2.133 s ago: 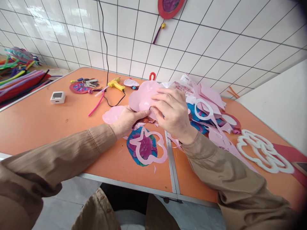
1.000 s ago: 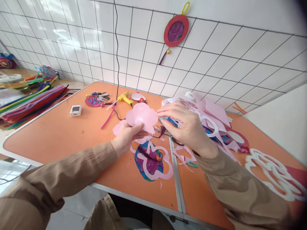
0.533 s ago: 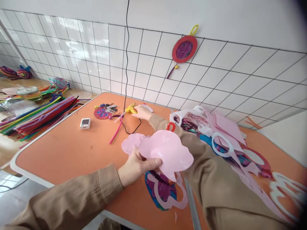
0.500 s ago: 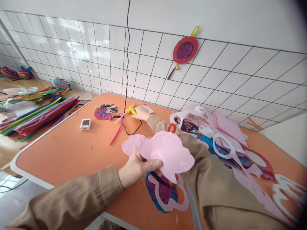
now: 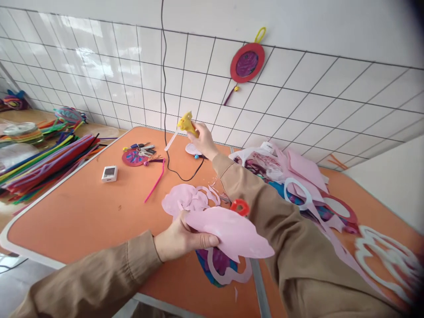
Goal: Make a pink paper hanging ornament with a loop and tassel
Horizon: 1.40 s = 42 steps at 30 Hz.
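Observation:
My left hand [image 5: 180,238] pinches a pink cloud-shaped paper piece [image 5: 228,232] between thumb and fingers, tilted above the near part of the orange table. A red loop [image 5: 240,207] shows at its upper edge. Farther out, my right hand [image 5: 203,140] grips a yellow glue gun [image 5: 187,123], lifted off the table with a clear glue stick [image 5: 171,140] sticking out. Pink paper cutouts [image 5: 185,198] lie just beyond my left hand. Partly under the held paper is a blue and purple piece [image 5: 205,265] with a pink outline frame [image 5: 243,274].
On the orange table [image 5: 76,221] are a white device [image 5: 109,173], keys [image 5: 145,150] on a red round ornament [image 5: 130,157], and a pink pipe cleaner [image 5: 155,183]. Pipe cleaners [image 5: 59,159] lie left; paper scraps [image 5: 303,170] right. A black cord [image 5: 164,79] hangs down.
My right hand has raised the yellow glue gun from the table. The pink paper in my left hand has tilted flatter and lower, uncovering more pink cutouts. The view has shifted slightly.

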Available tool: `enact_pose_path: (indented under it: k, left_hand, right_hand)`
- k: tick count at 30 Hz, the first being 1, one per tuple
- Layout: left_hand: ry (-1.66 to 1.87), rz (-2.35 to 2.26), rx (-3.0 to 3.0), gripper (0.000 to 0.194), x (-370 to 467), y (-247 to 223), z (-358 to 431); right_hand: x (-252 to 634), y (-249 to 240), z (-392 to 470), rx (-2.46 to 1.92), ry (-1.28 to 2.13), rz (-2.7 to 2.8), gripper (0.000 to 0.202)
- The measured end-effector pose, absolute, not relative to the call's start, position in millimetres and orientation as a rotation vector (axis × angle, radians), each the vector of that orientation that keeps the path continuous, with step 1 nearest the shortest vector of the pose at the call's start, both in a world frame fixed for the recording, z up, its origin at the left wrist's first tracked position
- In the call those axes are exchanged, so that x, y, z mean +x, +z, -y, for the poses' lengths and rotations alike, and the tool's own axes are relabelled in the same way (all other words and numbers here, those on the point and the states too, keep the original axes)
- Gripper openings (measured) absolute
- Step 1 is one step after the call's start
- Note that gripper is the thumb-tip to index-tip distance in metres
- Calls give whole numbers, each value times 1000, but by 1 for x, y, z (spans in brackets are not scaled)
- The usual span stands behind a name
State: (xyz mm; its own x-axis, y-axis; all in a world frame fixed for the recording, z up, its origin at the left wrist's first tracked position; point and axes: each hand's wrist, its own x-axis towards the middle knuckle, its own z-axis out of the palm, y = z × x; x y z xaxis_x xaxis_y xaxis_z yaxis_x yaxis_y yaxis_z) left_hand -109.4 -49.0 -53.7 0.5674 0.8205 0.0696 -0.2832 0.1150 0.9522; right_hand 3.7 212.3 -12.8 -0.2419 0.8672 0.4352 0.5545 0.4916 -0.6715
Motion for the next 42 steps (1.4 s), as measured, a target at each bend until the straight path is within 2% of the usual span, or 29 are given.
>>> enact_pose_path:
  k: [4, 6, 10, 12, 16, 20, 24, 27, 32, 42]
  left_hand:
    - [828, -518, 1206, 47, -110, -55, 51]
    - [774, -485, 1181, 46, -111, -55, 53]
    - [742, -530, 1169, 46, -113, -51, 55]
    - [827, -608, 1139, 45, -112, -47, 54]
    - [964, -699, 1032, 52, -108, -35, 44]
    - [1003, -698, 927, 42, -108, -20, 36]
    - [1034, -725, 856, 38, -108, -12, 35]
    - [1099, -765, 760, 38, -107, -11, 34]
    - [1200, -786, 665, 32, -99, -7, 23]
    - [1310, -801, 599, 23, -79, -25, 16]
  right_hand:
    - [25, 4, -188, -1017, 964, 1539, 17]
    - [40, 11, -170, -943, 1122, 1362, 29]
    - [73, 24, -125, -761, 1208, 1245, 57]
    - [89, 26, -99, -732, 1202, 1260, 60]
    - [118, 22, -51, -817, 998, 1298, 48]
    - [153, 12, -19, -846, 832, 1304, 33]
    - [176, -3, -4, -1009, 903, 1347, 38]
    - [175, -15, -2, -1054, 986, 1268, 42]
    - [162, -24, -2, -1102, 1036, 1238, 37]
    - [154, -21, 45, -982, 788, 1635, 15]
